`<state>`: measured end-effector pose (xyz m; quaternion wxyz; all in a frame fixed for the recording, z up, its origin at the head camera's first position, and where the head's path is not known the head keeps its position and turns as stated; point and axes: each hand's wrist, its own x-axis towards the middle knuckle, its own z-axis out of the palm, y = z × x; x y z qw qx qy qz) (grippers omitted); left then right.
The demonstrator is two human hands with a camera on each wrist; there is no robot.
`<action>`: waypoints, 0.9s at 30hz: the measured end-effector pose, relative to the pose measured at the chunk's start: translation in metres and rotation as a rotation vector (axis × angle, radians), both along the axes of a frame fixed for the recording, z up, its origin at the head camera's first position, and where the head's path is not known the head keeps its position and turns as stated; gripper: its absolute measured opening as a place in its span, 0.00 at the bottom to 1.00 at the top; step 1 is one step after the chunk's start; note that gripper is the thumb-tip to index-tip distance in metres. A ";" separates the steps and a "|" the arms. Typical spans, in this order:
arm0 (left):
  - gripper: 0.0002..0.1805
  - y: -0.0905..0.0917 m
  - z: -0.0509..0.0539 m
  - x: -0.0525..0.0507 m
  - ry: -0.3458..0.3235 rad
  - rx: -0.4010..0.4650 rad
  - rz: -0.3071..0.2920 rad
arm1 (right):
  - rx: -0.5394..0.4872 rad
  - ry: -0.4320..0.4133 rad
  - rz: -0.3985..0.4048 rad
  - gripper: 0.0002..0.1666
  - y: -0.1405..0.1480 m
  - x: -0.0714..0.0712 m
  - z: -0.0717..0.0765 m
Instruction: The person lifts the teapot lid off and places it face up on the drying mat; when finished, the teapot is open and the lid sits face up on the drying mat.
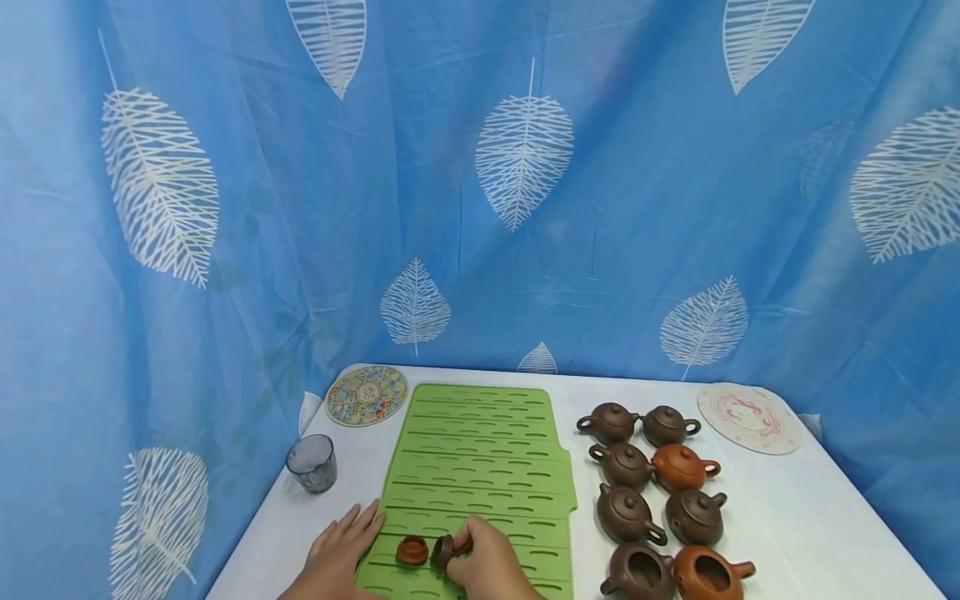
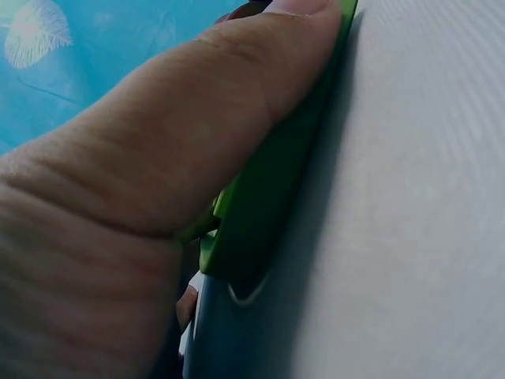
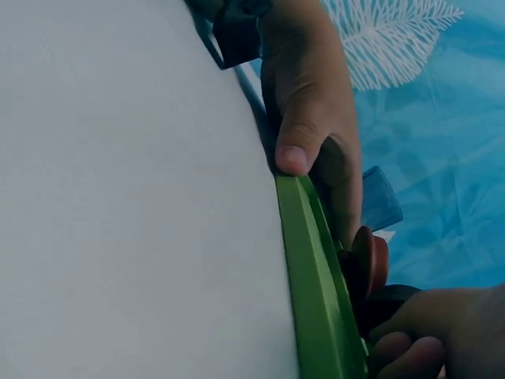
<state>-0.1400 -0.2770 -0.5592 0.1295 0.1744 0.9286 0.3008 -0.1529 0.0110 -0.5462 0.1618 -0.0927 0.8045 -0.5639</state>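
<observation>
My left hand rests on the left edge of the green slotted mat, fingers straight. In the left wrist view its thumb lies along the mat's near edge. Over the mat's near part, my right hand pinches a dark brown teapot lid, which is tilted on its side. Just left of that lid, a reddish-brown lid lies on the mat between the two hands; the right wrist view shows this reddish lid too. Curled fingers partly hide the dark lid.
Right of the mat, several small teapots stand in two columns. The nearest two, a dark teapot and an orange teapot, have no lids. A grey glass, a patterned round mat and a pale round mat lie around on the white table.
</observation>
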 end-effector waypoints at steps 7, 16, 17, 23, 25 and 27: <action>0.62 -0.002 -0.002 -0.001 -0.016 -0.027 -0.001 | 0.058 0.052 0.042 0.12 0.004 0.001 0.001; 0.62 -0.001 -0.001 -0.002 -0.015 -0.013 0.007 | -0.058 -0.099 0.095 0.10 0.016 0.000 0.006; 0.62 -0.001 -0.001 -0.002 -0.014 -0.016 0.009 | -0.058 -0.097 0.100 0.10 0.017 -0.001 0.006; 0.62 0.001 -0.002 -0.003 -0.001 -0.034 0.012 | -0.089 -0.129 0.121 0.08 0.024 -0.003 0.008; 0.62 0.001 -0.001 -0.004 -0.006 -0.035 0.012 | -0.099 -0.140 0.133 0.07 0.027 -0.003 0.009; 0.62 0.001 0.000 -0.003 -0.015 -0.034 0.013 | -0.096 -0.143 0.146 0.07 0.031 -0.004 0.011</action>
